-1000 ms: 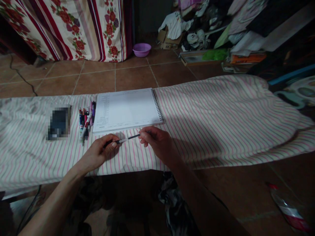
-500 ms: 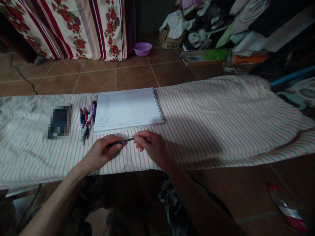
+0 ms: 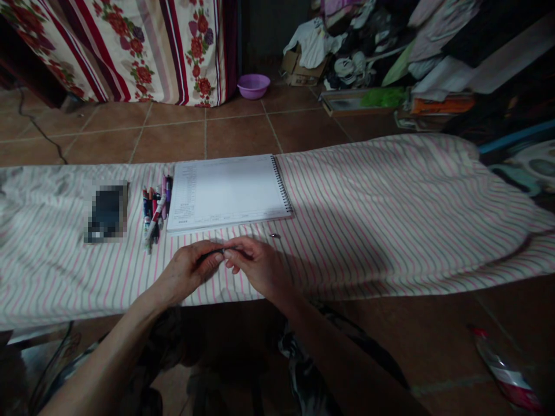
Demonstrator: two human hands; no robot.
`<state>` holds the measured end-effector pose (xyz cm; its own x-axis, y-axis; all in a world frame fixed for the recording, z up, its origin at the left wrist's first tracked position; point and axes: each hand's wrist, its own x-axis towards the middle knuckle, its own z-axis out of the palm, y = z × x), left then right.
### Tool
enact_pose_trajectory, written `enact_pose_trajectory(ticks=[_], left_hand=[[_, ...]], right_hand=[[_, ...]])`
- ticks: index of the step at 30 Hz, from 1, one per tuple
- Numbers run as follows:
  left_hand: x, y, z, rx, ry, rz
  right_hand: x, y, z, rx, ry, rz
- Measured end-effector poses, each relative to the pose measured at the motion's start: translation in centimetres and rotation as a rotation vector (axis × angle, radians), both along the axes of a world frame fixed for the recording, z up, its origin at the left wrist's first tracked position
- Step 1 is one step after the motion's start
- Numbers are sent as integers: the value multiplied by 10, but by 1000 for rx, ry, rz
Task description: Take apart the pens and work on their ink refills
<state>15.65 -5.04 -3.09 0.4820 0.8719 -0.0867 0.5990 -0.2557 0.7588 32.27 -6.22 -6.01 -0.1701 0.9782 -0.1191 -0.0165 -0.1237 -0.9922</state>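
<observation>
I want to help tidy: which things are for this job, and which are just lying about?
For the job:
slim dark pen, in left hand and right hand
small shiny piece on the cloth, perhaps

Lying about, seemingly:
pile of pens
spiral notebook
purple basin
bottle

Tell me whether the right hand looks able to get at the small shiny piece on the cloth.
Probably yes: the small shiny piece lies uncovered on the striped cloth near the right hand, whose fingers, holding the dark pen, may need freeing first.
</observation>
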Motion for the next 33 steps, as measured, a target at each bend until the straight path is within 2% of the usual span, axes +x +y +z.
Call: enact_pose_trajectory(ticks=[5,13,19,22,27,33], left_hand=[[-9,1,-12,63,25,103],[-11,1,-13,64,1,83],[-11,0,-13,71,76,96],[-11,0,-13,120,149,80],[-8,0,-12,185,284,69],[-8,1,-16,153,234,94]], right_hand=[[-4,2,-4,-60,107,-71],[-1,4,-2,15,-60,-108],[5,7,0,22,-150,-132],[12,7,4,93,-311,-89],[32,8,4,392,-729,-122],[33,9,1,437,-887,-83]])
